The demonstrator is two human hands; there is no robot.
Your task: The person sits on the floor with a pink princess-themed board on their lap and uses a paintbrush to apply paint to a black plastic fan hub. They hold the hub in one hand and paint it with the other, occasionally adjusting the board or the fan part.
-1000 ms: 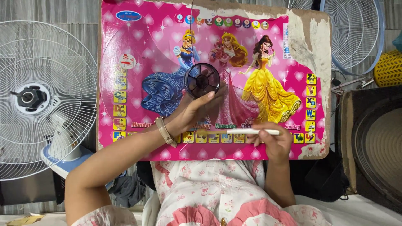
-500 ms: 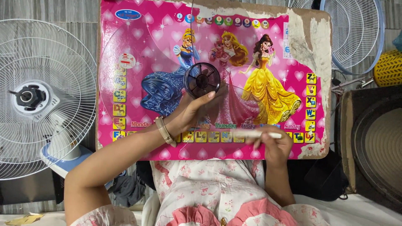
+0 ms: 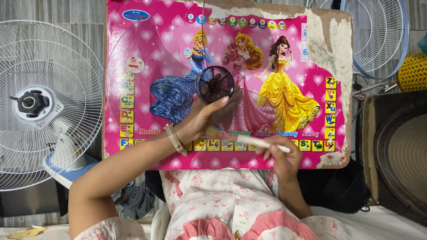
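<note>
1 dark, translucent fan hub point(image 3: 215, 84), round with spokes, sits at the centre of the frame on a pink picture board point(image 3: 147, 53); clear fan blades spread out from it over the board and are hard to trace; the left hand point(image 3: 205, 116) reaches up from the lower left, fingers curled, fingertips touching the hub's lower right edge, a beige wristband point(image 3: 175, 138) on its wrist; whether it grips the hub or only steadies it I cannot tell; the right hand point(image 3: 281, 156), just below the centre of the frame, is closed on a thin white stick point(image 3: 262, 143) that lies nearly level over the board's bottom row of letter tiles, its tip pointing left; the board serves as the counter, resting over the person's lap, its upper right corner worn bare; 1 white fan guard point(image 3: 44, 106) fills the left of the frame; another white guard with a blue rim point(image 3: 378, 35) stands in the upper right; a yellow basket point(image 3: 413, 71) shows at the right edge.
</note>
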